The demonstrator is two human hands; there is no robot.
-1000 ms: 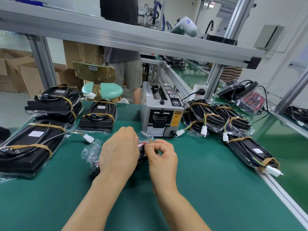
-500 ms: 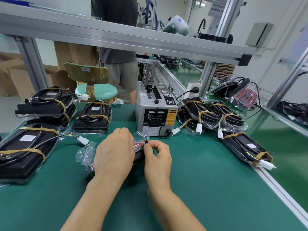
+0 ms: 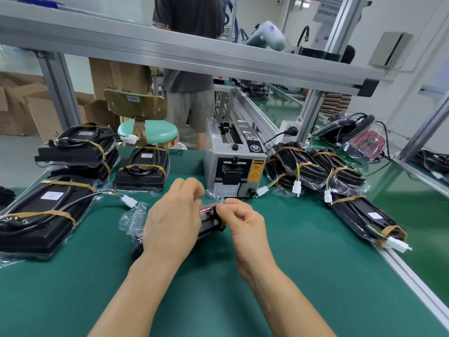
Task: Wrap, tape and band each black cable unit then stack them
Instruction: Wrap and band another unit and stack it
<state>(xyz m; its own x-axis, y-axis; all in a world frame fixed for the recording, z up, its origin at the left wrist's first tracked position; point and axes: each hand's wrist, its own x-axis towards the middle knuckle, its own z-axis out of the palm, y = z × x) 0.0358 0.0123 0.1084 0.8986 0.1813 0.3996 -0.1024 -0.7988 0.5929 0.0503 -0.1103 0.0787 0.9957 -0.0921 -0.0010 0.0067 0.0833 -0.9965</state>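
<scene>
A black cable unit (image 3: 211,223) in a clear plastic bag (image 3: 133,218) lies on the green mat in front of me, mostly hidden under my hands. My left hand (image 3: 173,220) covers its middle, fingers curled over it. My right hand (image 3: 244,221) pinches the bag's end at the unit's right tip, where a red part shows. Banded black units (image 3: 43,215) lie at the left, two stacked (image 3: 77,152) behind them and one more (image 3: 142,170) beside. Several bagged, banded cable bundles (image 3: 315,169) lie at the right.
A grey tape dispenser (image 3: 234,164) stands just beyond my hands. An aluminium frame bar (image 3: 194,57) crosses overhead. A stool (image 3: 148,132) and a standing person (image 3: 189,69) are behind the bench. The bench's metal edge rail (image 3: 413,283) runs along the right.
My hands stay on the unit; the right fingers have shifted along the bag's end, and the left fingers have lifted slightly. The view has tilted a little.
</scene>
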